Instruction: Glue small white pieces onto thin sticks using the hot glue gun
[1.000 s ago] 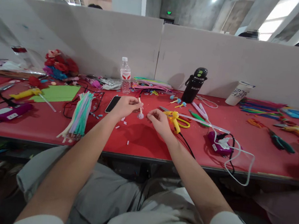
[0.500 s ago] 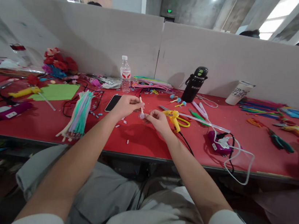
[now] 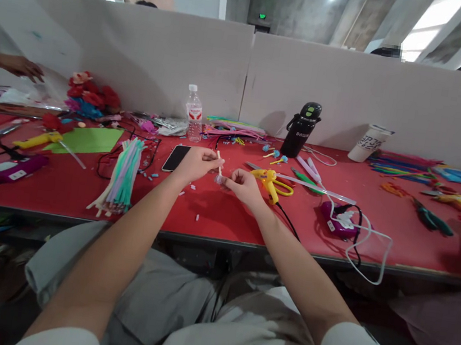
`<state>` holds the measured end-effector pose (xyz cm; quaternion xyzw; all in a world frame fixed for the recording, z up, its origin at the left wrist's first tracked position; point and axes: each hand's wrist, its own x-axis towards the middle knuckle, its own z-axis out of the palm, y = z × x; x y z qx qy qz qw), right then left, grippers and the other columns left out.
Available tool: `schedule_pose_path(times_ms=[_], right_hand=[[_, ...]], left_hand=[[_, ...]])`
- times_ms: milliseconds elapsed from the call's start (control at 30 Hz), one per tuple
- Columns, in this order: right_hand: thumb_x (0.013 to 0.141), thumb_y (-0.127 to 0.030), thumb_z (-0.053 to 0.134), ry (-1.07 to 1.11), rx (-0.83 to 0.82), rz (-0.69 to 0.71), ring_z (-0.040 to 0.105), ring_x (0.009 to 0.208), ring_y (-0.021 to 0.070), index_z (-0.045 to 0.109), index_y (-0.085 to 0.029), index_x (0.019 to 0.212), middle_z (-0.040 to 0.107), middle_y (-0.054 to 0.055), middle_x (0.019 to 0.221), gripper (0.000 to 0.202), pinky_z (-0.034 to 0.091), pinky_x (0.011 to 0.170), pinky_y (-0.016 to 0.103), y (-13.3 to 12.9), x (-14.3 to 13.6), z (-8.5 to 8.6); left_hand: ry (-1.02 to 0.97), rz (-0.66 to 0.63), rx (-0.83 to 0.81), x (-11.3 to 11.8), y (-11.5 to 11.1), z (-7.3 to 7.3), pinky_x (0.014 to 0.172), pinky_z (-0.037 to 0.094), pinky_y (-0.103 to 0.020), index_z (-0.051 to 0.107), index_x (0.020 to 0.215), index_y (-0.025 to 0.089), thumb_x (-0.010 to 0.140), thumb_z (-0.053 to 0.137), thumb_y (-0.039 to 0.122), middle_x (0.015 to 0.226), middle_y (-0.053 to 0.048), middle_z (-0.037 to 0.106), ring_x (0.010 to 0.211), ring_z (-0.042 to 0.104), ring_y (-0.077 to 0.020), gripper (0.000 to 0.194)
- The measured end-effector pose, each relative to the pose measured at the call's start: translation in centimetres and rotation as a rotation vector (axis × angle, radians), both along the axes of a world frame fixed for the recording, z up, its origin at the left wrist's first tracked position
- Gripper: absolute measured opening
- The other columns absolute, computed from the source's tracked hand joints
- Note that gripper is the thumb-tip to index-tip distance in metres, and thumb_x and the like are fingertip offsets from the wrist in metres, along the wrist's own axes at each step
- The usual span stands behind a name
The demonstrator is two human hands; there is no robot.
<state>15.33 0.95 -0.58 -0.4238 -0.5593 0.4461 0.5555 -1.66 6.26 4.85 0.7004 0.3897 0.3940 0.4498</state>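
A person's two bare hands at work above a red tabletop (image 3: 223,225), seen from the head camera. The left hand (image 3: 201,164) pinches a thin cream stem (image 3: 220,168) between thumb and forefinger; the stem stands nearly upright in front of the person, between the two hands, and carries a small lilac head (image 3: 218,179) at its lower end. The right hand (image 3: 242,185) has its thumb and forefinger drawn together at the edge of this head; whether they pinch it cannot be told at this scale. A phone (image 3: 175,158) lies beside the left hand, partly hidden by it, and tiny pale offcuts (image 3: 193,187) are scattered nearby. Farther to the left lies a bundle of pastel pipe cleaners (image 3: 124,175). Just beyond the right hand lie a yellow glue gun (image 3: 270,188) and yellow-handled scissors (image 3: 285,189), the gun overlapping the scissors; a purple power strip (image 3: 338,220) lies farther to the right. Behind the hands stand a clear plastic bottle (image 3: 194,116) and a black flask (image 3: 301,131), with small blue-headed pieces (image 3: 275,156) in front of the flask. A paper cup (image 3: 370,144) leans to the right near the pale partition (image 3: 331,81). At far left, another person's hand (image 3: 21,67) reaches over the table, near red artificial flowers (image 3: 93,98).
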Motion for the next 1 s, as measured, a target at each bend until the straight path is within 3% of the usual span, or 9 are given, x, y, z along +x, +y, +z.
schedule_pose_path(times_ms=[233, 500, 600, 733, 833, 1000], right_hand=[[0.065, -0.052, 0.079, 0.029, -0.010, -0.002, 0.067, 0.062, 0.0192, 0.042, -0.023, 0.064, 0.058, -0.002, 0.057, 0.047, 0.054, 0.060, 0.032, -0.3, -0.1, 0.2], [0.075, -0.043, 0.066, 0.059, -0.052, -0.002, 0.064, 0.062, 0.0155, 0.055, -0.020, 0.071, 0.067, 0.002, 0.068, 0.026, 0.052, 0.062, 0.029, 0.0, 0.4, 0.5], [0.081, -0.038, 0.056, -0.027, 0.017, -0.048, 0.057, 0.058, 0.0119, 0.054, -0.020, 0.070, 0.061, -0.001, 0.063, 0.022, 0.045, 0.057, 0.025, 0.2, 0.5, 0.5], [0.091, -0.037, 0.043, -0.183, 0.116, -0.094, 0.044, 0.050, 0.0105, 0.044, -0.021, 0.061, 0.045, -0.004, 0.051, 0.034, 0.036, 0.051, 0.026, 0.1, 0.7, 0.3], [0.090, -0.044, 0.048, -0.218, 0.137, -0.096, 0.045, 0.051, 0.0112, 0.045, -0.021, 0.061, 0.047, -0.003, 0.052, 0.037, 0.036, 0.053, 0.026, 0.0, 0.6, 0.1], [0.077, -0.051, 0.067, -0.145, 0.081, -0.051, 0.055, 0.063, 0.0138, 0.057, -0.020, 0.080, 0.061, 0.000, 0.070, 0.033, 0.044, 0.061, 0.027, -0.2, 0.3, 0.1]], left_hand=[[0.021, -0.006, 0.010, 0.0, 0.1, 0.0, 0.076, 0.057, -0.034, 0.069, 0.077, 0.015, 0.071, 0.077, 0.044, 0.072, -0.005, 0.069, 0.072, 0.068, -0.0183, 0.031], [0.006, -0.008, 0.025, -0.1, 0.0, 0.1, 0.075, 0.058, -0.033, 0.070, 0.079, 0.014, 0.073, 0.076, 0.045, 0.074, -0.006, 0.070, 0.071, 0.068, -0.0174, 0.033], [0.000, 0.019, 0.023, -0.1, -0.2, 0.3, 0.074, 0.058, -0.032, 0.070, 0.078, 0.013, 0.072, 0.077, 0.044, 0.073, -0.006, 0.071, 0.070, 0.068, -0.0170, 0.033], [0.005, 0.055, 0.016, -0.1, -0.4, 0.7, 0.073, 0.058, -0.032, 0.069, 0.077, 0.013, 0.072, 0.077, 0.044, 0.073, -0.007, 0.071, 0.069, 0.068, -0.0175, 0.032], [0.017, 0.068, 0.023, -0.1, -0.6, 1.0, 0.072, 0.058, -0.032, 0.069, 0.077, 0.013, 0.073, 0.076, 0.042, 0.072, -0.007, 0.070, 0.067, 0.067, -0.0170, 0.030], [0.044, 0.062, 0.067, 0.0, -0.8, 1.0, 0.071, 0.058, -0.032, 0.069, 0.076, 0.013, 0.076, 0.073, 0.038, 0.069, -0.006, 0.070, 0.067, 0.067, -0.0174, 0.025]])
